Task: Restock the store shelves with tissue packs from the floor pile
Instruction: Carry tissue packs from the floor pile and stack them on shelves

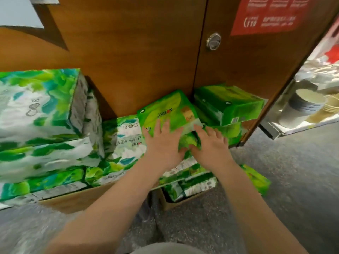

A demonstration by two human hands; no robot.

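A bright green tissue pack (170, 109) leans tilted on top of the floor pile, against a brown cabinet. My left hand (163, 143) lies on its near face with fingers spread and fairly straight. My right hand (211, 145) lies on the pack's lower right corner, fingers spread, thumb down at the near edge. A second green pack (229, 105) rests just right of it. Large green-and-white tissue bundles (42, 114) are stacked at the left.
The brown cabinet doors (146, 52) with a round metal lock (213, 41) rise right behind the pile. Open cardboard boxes (174, 202) hold more packs. One loose green pack (256, 178) lies on the grey floor. Stacked bowls (304, 103) sit on a shelf at the right.
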